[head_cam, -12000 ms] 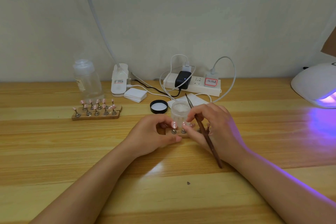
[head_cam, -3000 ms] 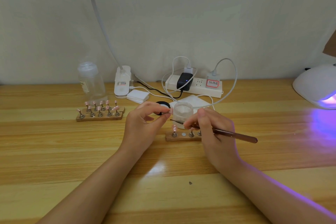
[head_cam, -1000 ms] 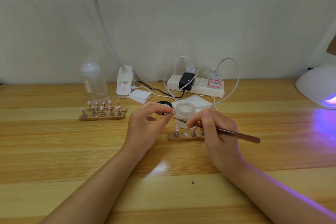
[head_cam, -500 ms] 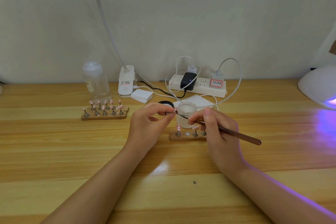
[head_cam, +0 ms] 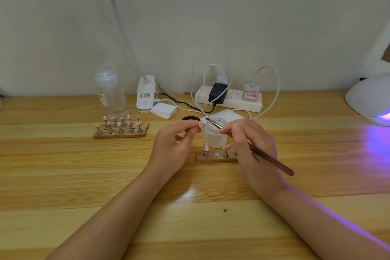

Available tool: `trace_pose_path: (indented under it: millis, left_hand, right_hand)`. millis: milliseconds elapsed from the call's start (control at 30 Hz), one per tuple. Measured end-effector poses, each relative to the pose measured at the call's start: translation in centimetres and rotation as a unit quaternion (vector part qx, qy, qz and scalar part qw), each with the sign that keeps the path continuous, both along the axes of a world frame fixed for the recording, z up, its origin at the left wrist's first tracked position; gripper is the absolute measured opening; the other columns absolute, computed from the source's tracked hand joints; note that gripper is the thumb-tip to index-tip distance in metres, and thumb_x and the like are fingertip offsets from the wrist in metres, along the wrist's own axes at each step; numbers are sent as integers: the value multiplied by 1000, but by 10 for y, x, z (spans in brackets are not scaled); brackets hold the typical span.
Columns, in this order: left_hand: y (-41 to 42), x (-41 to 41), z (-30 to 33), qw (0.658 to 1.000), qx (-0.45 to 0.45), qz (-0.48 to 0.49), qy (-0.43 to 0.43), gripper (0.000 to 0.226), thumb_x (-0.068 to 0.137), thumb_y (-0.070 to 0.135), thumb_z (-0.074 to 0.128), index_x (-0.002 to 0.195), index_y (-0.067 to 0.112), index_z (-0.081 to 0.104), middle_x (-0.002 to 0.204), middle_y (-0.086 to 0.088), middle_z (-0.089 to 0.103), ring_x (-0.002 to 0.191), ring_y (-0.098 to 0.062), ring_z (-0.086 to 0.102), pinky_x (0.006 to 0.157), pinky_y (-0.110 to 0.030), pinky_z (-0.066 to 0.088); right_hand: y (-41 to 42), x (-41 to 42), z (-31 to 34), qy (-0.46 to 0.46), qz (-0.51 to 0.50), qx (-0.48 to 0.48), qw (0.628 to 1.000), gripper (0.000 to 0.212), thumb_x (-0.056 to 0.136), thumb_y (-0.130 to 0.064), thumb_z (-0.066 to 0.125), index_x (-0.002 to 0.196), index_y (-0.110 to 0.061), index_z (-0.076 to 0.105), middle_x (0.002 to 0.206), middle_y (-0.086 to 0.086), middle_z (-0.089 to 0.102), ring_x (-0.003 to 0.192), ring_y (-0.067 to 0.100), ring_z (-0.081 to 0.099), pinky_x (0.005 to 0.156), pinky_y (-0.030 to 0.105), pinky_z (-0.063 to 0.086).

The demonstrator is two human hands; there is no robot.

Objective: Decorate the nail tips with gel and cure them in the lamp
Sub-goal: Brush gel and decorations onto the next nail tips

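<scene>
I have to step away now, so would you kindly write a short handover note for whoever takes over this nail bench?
Left hand pinches one pink nail tip beside the open gel jar.
Right hand grips the brush; its tip sits over the jar's mouth.
Near stand has one bare post and tips on the others in view; the far stand is full of tips.
Done: white dots show on several tips.
Left: finish the held tip, reseat it, cure in the lit lamp at right.

Frosted glass jar point(head_cam: 215, 135) mid-table, small wooden nail-tip stand point(head_cam: 217, 156) before it, white power strip point(head_cam: 230, 100) behind, larger wooden nail-tip rack point(head_cam: 120, 131) left, white dome curing lamp point(head_cam: 368, 99) far right.
</scene>
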State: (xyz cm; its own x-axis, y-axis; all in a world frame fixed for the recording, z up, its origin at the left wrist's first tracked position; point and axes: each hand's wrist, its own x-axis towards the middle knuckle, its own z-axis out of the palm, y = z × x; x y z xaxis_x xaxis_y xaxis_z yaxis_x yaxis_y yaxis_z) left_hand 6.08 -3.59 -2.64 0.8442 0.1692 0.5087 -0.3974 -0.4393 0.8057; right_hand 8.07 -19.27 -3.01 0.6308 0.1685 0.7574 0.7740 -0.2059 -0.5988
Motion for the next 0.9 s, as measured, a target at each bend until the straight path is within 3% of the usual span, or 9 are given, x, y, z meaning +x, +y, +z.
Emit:
trace_pose_path:
  millis: [100,167,467,600,733,900]
  left_hand:
    - [0,1,-2,1000,7,-4,-2,34,87,0,56,90,33,62,87,16,65,91,-10,62,79,-47,50]
    - [0,1,-2,1000,11,-2,-2,37,87,0,56,87,37,61,87,17,64,90,-10,62,79,-47,50]
    - [2,3,-3,1000,7,1,8,34,87,1,56,89,35,62,87,17,64,91,-8,62,82,-45,50]
    - [2,2,-2,1000,14,0,10,34,87,2,56,89,36,62,86,19,65,91,-4,62,83,-43,50]
    - [1,2,-2,1000,15,-5,6,36,87,2,57,87,38,61,84,19,65,90,-4,62,83,-44,50]
    - [2,1,-2,1000,17,2,10,37,87,4,57,87,41,59,80,23,64,89,1,61,81,-40,50]
  right_hand:
    - [3,0,-1,-2,3,-14,1000,34,92,-23,37,81,-9,66,80,-13,61,80,7,58,66,43,50]
    - [4,1,-1,1,1,-14,1000,35,92,-24,38,81,-9,66,79,-14,61,79,8,58,64,45,50]
    - [2,-3,-2,-22,-4,12,1000,43,92,-22,34,68,-5,66,67,-12,58,66,8,55,61,29,43]
    - [1,-2,-3,-4,-14,31,999,40,92,-24,32,74,-9,65,70,-3,62,71,7,55,64,30,44]
    - [3,-2,-2,29,-6,15,999,35,92,-30,33,80,-19,64,78,-9,64,79,4,58,70,23,45]
    - [3,-4,-3,38,13,24,999,43,92,-29,33,76,-9,67,74,-4,65,75,10,59,67,39,49]
